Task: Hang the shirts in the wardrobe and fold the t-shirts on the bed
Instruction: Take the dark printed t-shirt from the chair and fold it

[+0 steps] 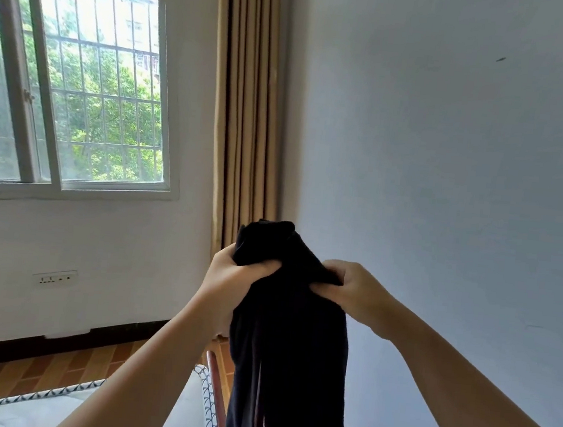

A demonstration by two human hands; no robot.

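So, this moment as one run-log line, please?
left hand grips black garment | right hand grips it | garment hangs bunched near bed

Garment [289, 345] hangs between both hands—window [76, 83] left, curtain [249, 107] behind (bed [48, 407] below).

- This is a bedroom in a home: the corner of a bed [13, 411] shows, its white mattress edged with patterned piping.
- A window [76, 83] with 2 sliding panes and outer bars looks onto green trees.
- A tan curtain [245, 106] hangs in the corner beside it.
- The walls [450, 160] are plain white, with a wall socket [55, 277], black skirting [19, 348] and a brown tiled floor [69, 368].
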